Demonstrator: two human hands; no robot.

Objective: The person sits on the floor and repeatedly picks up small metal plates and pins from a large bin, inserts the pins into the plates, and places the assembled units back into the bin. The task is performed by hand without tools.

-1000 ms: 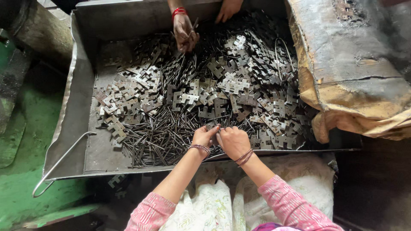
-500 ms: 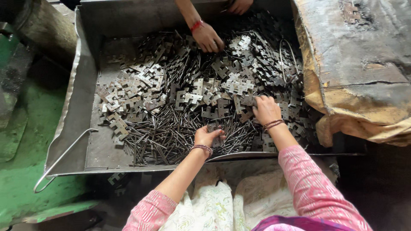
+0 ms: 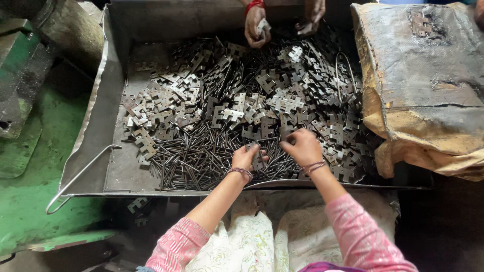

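Both my hands are in the big metal tray [image 3: 108,95], near edge, middle. My left hand [image 3: 247,157] sits on the pile of thin dark pins [image 3: 201,161], fingers curled and pinched on a small flat notched plate [image 3: 257,159]; the plate pokes out between thumb and fingers. My right hand [image 3: 302,146] is just right of it, apart from the left, fingers bent down and touching the plates; cannot tell if it actually grips one. Bangles on both wrists, pink sleeves below.

The heap of stamped plates [image 3: 232,108] spreads far and to both sides of my hands, filling most of the tray; the pins lie mostly near and left, under my left hand. Bare tray floor at the left end, wire handle [image 3: 75,176] on the near-left corner.

Far side: another person's hand [image 3: 256,27], red band on the wrist, holds a plate over the heap; a second hand [image 3: 310,15] beside it. Worn sack-covered bundle [image 3: 428,85] to the right, touching the tray. Green floor [image 3: 30,201] on the left.
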